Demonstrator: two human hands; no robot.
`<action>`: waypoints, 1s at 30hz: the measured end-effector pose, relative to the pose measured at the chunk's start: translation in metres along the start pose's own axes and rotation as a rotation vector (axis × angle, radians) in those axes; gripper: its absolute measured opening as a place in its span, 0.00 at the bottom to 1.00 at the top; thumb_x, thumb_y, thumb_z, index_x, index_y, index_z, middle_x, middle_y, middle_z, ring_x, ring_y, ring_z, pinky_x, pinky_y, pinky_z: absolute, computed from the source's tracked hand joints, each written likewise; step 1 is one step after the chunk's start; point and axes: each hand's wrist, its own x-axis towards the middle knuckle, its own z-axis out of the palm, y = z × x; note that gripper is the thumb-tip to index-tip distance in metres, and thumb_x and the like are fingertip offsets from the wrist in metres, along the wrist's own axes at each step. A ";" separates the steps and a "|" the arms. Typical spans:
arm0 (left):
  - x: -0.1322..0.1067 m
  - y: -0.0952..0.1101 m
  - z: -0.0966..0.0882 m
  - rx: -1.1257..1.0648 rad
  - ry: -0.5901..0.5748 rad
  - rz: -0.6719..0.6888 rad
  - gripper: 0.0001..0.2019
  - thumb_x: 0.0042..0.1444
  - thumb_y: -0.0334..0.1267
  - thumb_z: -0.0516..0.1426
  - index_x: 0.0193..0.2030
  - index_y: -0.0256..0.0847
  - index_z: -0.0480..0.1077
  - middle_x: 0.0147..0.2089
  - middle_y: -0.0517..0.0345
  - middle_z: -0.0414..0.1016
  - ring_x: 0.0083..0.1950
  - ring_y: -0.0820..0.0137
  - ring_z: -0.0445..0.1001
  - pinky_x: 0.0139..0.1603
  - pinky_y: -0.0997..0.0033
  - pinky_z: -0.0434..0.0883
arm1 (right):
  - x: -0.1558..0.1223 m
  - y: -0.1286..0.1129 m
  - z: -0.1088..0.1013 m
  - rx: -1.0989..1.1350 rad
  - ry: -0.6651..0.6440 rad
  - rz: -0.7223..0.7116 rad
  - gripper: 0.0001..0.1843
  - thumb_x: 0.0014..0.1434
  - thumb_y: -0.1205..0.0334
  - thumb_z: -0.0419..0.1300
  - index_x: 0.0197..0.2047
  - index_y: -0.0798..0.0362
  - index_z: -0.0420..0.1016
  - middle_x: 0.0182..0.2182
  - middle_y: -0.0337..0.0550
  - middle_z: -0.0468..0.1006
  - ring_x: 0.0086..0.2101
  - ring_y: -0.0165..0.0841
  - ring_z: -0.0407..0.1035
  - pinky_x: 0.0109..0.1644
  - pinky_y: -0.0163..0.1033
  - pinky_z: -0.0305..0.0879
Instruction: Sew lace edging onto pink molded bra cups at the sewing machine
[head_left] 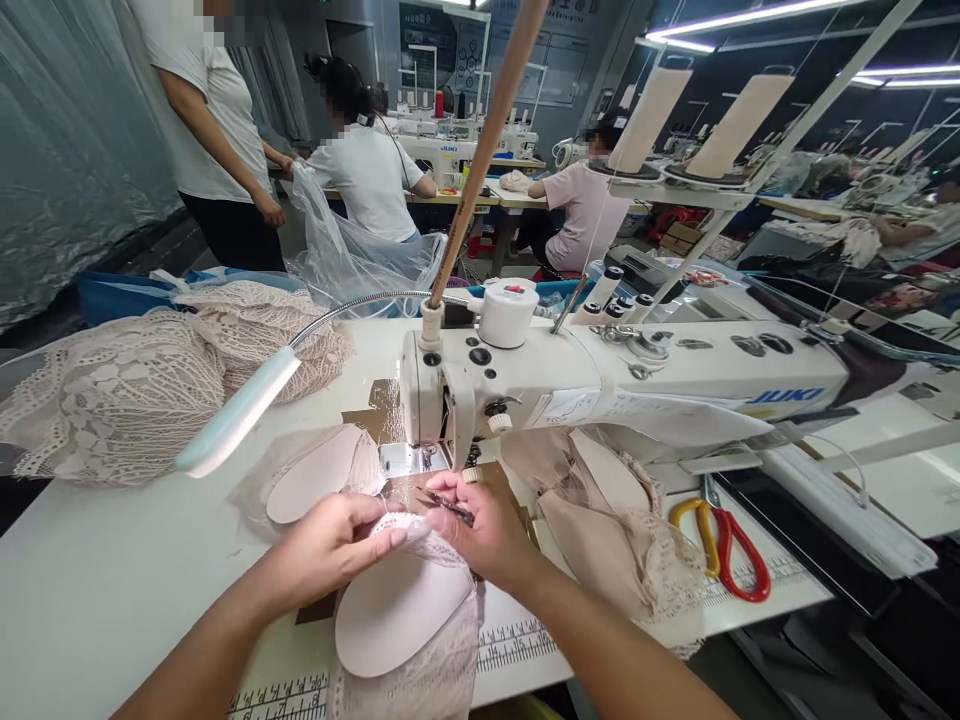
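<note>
My left hand (337,545) is closed on the lace edge of a beige padded bra cup (401,610), which lies in front of the white sewing machine (600,375). My right hand (480,525) pinches small dark thread snips (448,503) at the cup's top edge, just below the needle plate (409,460). A second beige cup (315,485) lies flat to the left of the needle. Both hands touch the same lace piece.
A heap of beige lace (135,385) fills the table's left side, and more cups and lace (615,530) lie under the machine arm. Scissors with yellow and red handles (724,550) rest at the right. A gooseneck lamp (240,410) hangs over the table. Other people sit and stand behind.
</note>
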 end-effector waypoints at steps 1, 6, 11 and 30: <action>-0.005 0.002 -0.004 0.098 0.094 -0.014 0.17 0.57 0.51 0.55 0.38 0.39 0.76 0.29 0.57 0.73 0.29 0.68 0.66 0.29 0.73 0.61 | -0.002 0.001 0.000 -0.072 0.000 -0.075 0.17 0.58 0.52 0.59 0.47 0.53 0.70 0.33 0.40 0.75 0.32 0.32 0.69 0.35 0.34 0.63; -0.003 0.001 -0.034 0.370 0.511 -0.014 0.19 0.55 0.51 0.55 0.47 0.41 0.74 0.49 0.52 0.75 0.48 0.58 0.71 0.43 0.70 0.67 | -0.011 0.000 0.014 -0.579 -0.278 -0.490 0.16 0.57 0.66 0.56 0.50 0.47 0.69 0.45 0.41 0.75 0.33 0.30 0.68 0.30 0.32 0.58; 0.025 -0.016 -0.056 0.370 0.508 -0.143 0.31 0.43 0.47 0.61 0.55 0.37 0.68 0.58 0.44 0.68 0.58 0.46 0.64 0.53 0.58 0.62 | -0.012 -0.004 0.012 -0.808 -0.497 -0.486 0.04 0.52 0.68 0.58 0.34 0.53 0.70 0.40 0.40 0.76 0.28 0.29 0.65 0.25 0.34 0.49; 0.004 -0.024 -0.039 -0.307 0.061 -0.069 0.16 0.55 0.50 0.57 0.34 0.37 0.70 0.31 0.57 0.70 0.32 0.68 0.68 0.32 0.73 0.66 | 0.020 -0.003 0.010 -0.095 -0.167 0.189 0.06 0.52 0.60 0.60 0.32 0.53 0.75 0.27 0.37 0.73 0.28 0.30 0.63 0.30 0.33 0.55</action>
